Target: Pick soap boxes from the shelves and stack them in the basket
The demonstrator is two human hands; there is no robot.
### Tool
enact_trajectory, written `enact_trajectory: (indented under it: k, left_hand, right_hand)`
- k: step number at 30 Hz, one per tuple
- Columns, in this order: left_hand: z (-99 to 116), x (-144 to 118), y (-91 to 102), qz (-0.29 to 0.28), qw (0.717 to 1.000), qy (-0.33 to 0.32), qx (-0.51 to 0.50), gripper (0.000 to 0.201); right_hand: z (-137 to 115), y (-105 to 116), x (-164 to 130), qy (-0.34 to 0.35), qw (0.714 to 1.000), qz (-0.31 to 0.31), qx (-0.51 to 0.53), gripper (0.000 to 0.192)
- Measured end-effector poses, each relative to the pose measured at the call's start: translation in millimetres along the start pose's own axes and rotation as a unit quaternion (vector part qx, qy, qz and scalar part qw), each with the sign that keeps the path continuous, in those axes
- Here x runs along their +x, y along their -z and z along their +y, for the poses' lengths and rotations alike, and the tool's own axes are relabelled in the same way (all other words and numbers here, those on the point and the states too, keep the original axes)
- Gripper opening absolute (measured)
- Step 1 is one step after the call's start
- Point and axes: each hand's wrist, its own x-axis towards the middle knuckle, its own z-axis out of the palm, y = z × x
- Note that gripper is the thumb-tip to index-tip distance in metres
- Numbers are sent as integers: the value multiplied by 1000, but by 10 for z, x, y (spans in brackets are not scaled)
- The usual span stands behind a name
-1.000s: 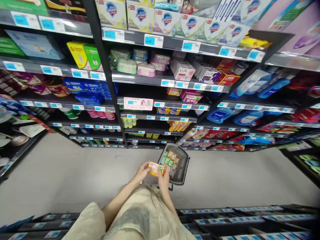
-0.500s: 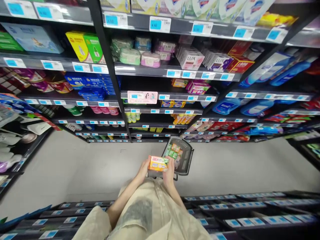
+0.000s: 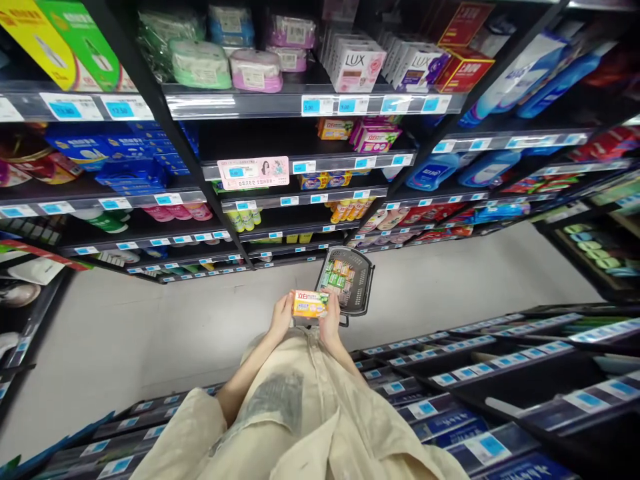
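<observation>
- Both hands sit at centre frame: the left hand (image 3: 281, 315) and right hand (image 3: 331, 319) are each curled around one end of a small orange-and-yellow soap pack (image 3: 310, 303), held level between them.
- Fingers are closed on the pack; neither hand is empty.
- Judging by the pose, the pack is being looked over, label up.
- Just above it in the frame stands a black shopping basket (image 3: 361, 293) on the floor, already holding similar packs; placing this one would call for a short reach forward.

Shop aisle, pale floor (image 3: 450, 280).
You've got dark shelving (image 3: 300, 103) w/ blue price tags (image 3: 119, 109), packed goods, bright overhead light.
</observation>
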Motion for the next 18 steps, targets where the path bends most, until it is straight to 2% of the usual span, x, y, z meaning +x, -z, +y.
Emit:
enact_trajectory:
  k: [7, 11, 18]
  left_hand:
    - [1, 35, -63, -16, 999, -22, 35, 77]
    - [-38, 58, -68, -5, 997, -36, 74, 72]
    - [-14, 102, -85, -8, 996, -54, 76, 63]
  right_hand:
    - [16, 49, 50, -6, 1000, 5, 5, 58]
    - [6, 56, 48, -3, 1000, 16, 8, 55]
    - [-4, 76, 91, 8, 999, 34, 9, 54]
